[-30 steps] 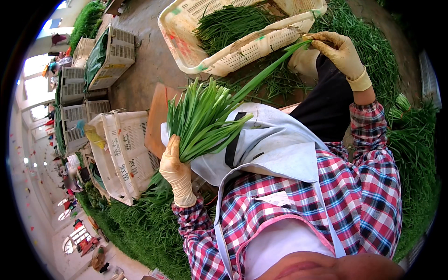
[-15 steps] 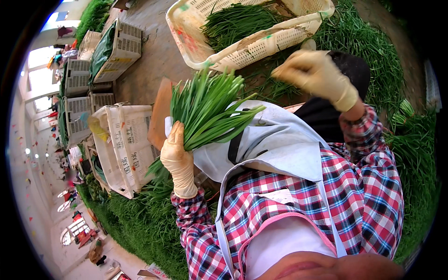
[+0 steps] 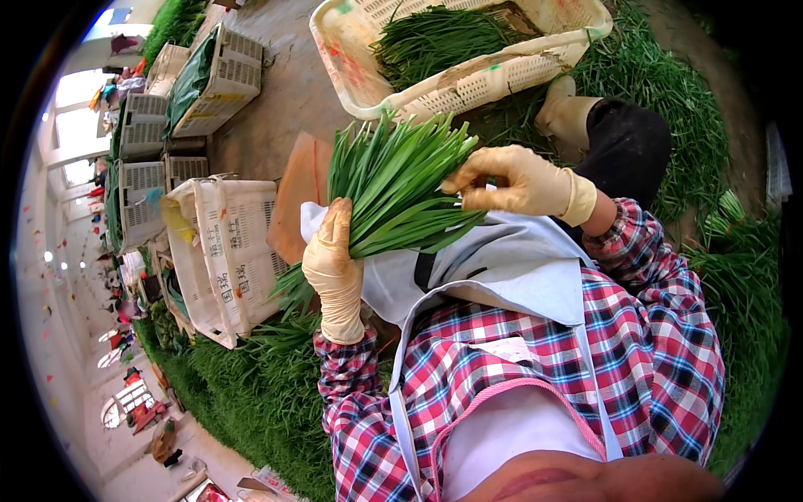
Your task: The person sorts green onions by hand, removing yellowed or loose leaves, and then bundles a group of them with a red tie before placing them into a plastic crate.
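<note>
My left hand (image 3: pixel 335 272), in a thin rubbery glove, closes fully round a bunch of flat green chives (image 3: pixel 393 184) fanning above it. My right hand (image 3: pixel 514 180) pinches blade tips, apparently. Perforated plastic crate (image 3: pixel 519 71) beyond.

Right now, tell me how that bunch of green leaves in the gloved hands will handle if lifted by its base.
The bunch of green leaves probably flops: its tips fan out loosely above the left hand. It looks light, held upright in one grip. Loose blades may slip out, since the right hand is pinching strays at the edge.
</note>
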`<act>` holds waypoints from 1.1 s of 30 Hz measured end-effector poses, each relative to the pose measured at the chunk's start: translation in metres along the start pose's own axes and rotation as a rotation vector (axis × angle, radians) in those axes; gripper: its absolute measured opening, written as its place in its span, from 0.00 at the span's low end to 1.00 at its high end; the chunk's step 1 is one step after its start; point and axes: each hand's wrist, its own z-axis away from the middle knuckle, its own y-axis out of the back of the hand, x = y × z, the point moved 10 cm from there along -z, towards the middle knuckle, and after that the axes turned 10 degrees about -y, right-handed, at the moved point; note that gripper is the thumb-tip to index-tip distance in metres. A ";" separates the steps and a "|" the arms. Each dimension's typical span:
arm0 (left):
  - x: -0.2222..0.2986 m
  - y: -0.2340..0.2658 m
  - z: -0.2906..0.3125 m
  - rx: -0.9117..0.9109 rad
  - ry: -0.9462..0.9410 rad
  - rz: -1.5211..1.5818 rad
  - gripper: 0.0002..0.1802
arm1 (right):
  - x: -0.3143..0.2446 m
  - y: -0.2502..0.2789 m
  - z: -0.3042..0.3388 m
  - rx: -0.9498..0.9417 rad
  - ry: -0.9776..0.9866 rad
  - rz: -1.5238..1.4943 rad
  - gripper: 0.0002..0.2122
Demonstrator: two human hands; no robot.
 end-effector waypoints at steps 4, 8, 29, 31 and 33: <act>0.006 -0.002 -0.006 -0.028 -0.019 -0.036 0.38 | 0.006 -0.017 0.002 0.000 0.056 0.184 0.10; 0.009 0.009 -0.004 0.043 -0.090 -0.110 0.37 | -0.008 -0.017 0.008 -0.025 0.101 0.022 0.08; 0.005 0.024 0.018 0.131 -0.263 -0.235 0.34 | 0.039 0.121 0.035 0.258 -0.051 0.426 0.10; 0.014 0.020 0.013 0.137 -0.301 -0.214 0.34 | -0.003 0.098 0.014 0.313 -0.002 0.280 0.14; 0.024 0.020 0.004 0.125 -0.359 -0.222 0.33 | -0.027 0.081 -0.007 0.351 0.016 0.291 0.11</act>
